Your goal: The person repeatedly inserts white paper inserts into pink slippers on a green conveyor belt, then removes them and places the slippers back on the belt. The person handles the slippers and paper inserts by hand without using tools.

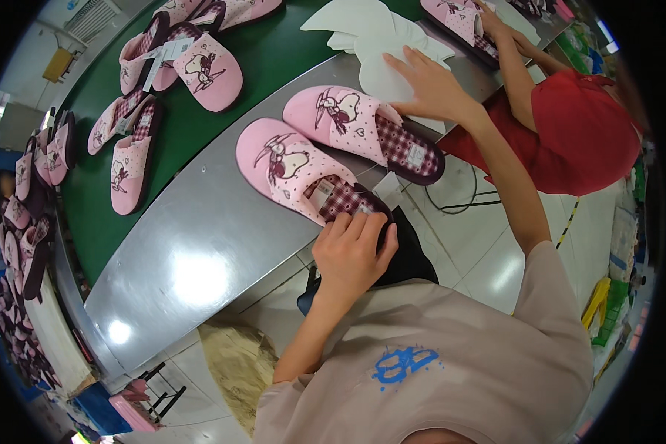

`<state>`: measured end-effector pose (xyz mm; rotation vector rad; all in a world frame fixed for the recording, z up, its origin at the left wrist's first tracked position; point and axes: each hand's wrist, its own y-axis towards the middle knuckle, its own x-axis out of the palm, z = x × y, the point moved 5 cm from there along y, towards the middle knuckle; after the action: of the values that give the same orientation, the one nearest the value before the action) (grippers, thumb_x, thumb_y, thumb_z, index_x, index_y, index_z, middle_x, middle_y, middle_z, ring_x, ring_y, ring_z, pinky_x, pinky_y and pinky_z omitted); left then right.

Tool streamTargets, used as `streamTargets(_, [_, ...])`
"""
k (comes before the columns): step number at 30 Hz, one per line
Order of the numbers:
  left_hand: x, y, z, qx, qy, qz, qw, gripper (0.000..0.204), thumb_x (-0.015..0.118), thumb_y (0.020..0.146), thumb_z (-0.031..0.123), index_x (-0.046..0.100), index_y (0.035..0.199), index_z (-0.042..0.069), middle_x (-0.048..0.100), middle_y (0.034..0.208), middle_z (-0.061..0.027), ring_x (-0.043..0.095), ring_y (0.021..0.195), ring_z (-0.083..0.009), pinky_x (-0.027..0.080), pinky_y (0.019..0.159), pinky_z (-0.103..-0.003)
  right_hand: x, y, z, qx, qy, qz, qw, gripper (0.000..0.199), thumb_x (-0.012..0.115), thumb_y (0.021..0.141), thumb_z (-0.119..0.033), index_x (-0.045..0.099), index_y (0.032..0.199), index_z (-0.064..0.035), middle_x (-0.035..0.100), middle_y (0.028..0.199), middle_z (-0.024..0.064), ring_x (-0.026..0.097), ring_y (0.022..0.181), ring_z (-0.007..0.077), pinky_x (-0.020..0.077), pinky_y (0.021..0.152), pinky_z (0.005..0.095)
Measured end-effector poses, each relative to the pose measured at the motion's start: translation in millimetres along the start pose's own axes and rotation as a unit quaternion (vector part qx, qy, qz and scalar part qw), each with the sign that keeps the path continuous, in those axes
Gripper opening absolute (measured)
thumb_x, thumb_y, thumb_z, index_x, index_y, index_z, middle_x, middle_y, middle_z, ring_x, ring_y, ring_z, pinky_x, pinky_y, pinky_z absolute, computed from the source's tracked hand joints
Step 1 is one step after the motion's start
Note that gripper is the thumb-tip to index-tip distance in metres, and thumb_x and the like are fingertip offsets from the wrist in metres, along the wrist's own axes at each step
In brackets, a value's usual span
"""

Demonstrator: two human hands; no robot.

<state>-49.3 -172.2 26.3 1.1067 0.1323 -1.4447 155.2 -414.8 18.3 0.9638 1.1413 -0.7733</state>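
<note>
A pink slipper (281, 164) with a cartoon print and a dark checked insole lies on the grey metal table edge, its heel toward me. My left hand (351, 250) is closed over that heel, fingers curled onto the insole. Just beyond it, touching its side, rests a second pink slipper (340, 117), its heel jutting past the edge. Above that one, my right hand (433, 87) is open, fingers spread over a loose pile of white shaped sheets (370, 33). Whether its fingertips press on the top sheet I cannot tell.
A green conveyor belt (192, 137) beyond the metal ledge (200, 222) carries several pink slippers (207, 74), some with tags. At right, a person in red (584, 133) handles another slipper (455, 22). More slippers (52, 155) are stacked far left. A pink stool (135, 405) stands below.
</note>
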Motion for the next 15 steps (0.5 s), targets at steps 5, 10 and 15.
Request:
streamTargets(5, [-5, 4, -2, 0.004, -0.008, -0.036, 0.999, 0.013, 0.082, 0.086, 0.020, 0.071, 0.087, 0.014, 0.066, 0.073, 0.0032, 0.058, 0.064, -0.0183, 0.045, 0.056, -0.034, -33, 35, -3, -0.004, 0.086, -0.217, 0.972, 0.089, 0.077, 0.083, -0.067, 0.058, 0.155, -0.0166, 0.064, 0.141, 0.0293, 0.064, 0.127, 0.0444, 0.0492, 0.110, 0.0464])
streamTargets(10, [-7, 10, -3, 0.013, -0.067, -0.028, 0.997, 0.009, 0.080, 0.086, 0.017, 0.074, 0.091, 0.013, 0.062, 0.070, 0.0020, 0.058, 0.064, -0.0178, 0.044, 0.055, -0.034, -48, 54, 14, -0.021, 0.141, -0.269, 0.953, 0.077, 0.078, 0.084, -0.062, 0.070, 0.142, -0.0130, 0.072, 0.131, 0.0239, 0.068, 0.120, 0.0399, 0.0511, 0.105, 0.0424])
streamTargets(15, [-4, 4, -7, 0.012, -0.077, -0.019, 0.997, 0.007, 0.079, 0.085, 0.013, 0.075, 0.091, 0.012, 0.063, 0.070, 0.0011, 0.060, 0.062, -0.0168, 0.045, 0.055, -0.033, -45, 65, 21, -0.008, 0.190, -0.303, 0.934, 0.060, 0.066, 0.097, -0.055, 0.072, 0.138, -0.0120, 0.074, 0.128, 0.0217, 0.069, 0.119, 0.0382, 0.0509, 0.105, 0.0416])
